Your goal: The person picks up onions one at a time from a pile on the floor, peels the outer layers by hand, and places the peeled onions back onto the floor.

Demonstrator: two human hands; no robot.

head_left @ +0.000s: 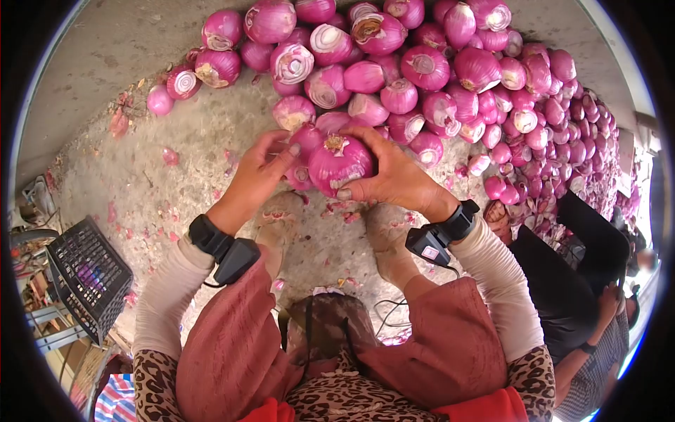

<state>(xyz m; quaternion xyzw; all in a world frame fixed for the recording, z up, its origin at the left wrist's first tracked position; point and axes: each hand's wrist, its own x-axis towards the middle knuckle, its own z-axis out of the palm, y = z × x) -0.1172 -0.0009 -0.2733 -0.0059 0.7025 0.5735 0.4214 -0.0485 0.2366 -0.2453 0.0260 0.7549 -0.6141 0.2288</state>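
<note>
Two hands: right hand has one big onion, near side of the pile; left hand half-curled beside, grip unclear. One crate left, contents unclear.

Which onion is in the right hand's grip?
The large onion with the dry tuft facing up, between thumb and fingers of the right hand; the others lie outside it.

No word, brand or number can be read here. On the right wrist, the black box carries a pale label (a small whitish patch with a reddish mark), but the mark is too small to make out.
</note>
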